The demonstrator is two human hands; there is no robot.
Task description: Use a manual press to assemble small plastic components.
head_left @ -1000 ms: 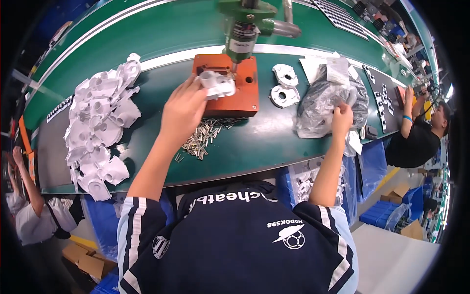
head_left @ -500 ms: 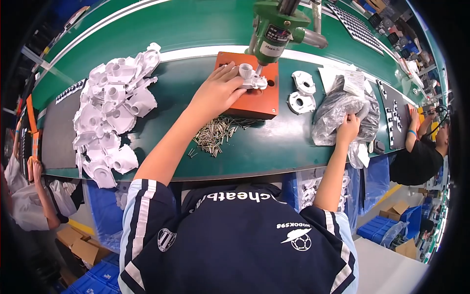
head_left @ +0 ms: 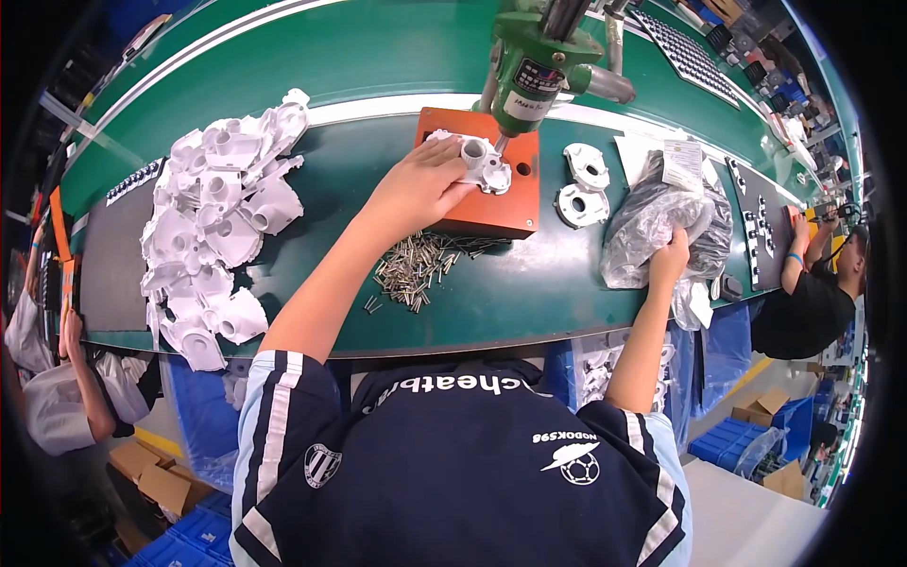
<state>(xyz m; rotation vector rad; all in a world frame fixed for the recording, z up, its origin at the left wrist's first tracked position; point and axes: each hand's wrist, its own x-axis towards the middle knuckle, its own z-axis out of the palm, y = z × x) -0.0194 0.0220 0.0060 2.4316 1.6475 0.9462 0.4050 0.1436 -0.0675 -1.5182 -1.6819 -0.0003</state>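
A white moulded plastic part [head_left: 493, 177] with a round tube lies on top of the orange block [head_left: 521, 201]. My left hand [head_left: 427, 180] grips it from the left, fingers over its far side and thumb along the near side. Right above it stands the green press head [head_left: 534, 80], its thin tip close to the part's far edge. At the right, my right hand [head_left: 671, 255] is closed on the edge of a clear plastic bag [head_left: 635, 231]; its fingertips are partly hidden by the film, and the bag's contents are hard to make out.
Many white plastic parts [head_left: 222, 217] are heaped at the left. Metal pins [head_left: 416, 269] lie loose before the block. Two white ring-shaped parts [head_left: 583, 205] sit between block and bag. Dark trays flank the bench, with co-workers [head_left: 808, 302] at both sides.
The white part has turned and shifted slightly nearer me on the block, my left hand moving with it. My right hand has moved slightly down at the bag.
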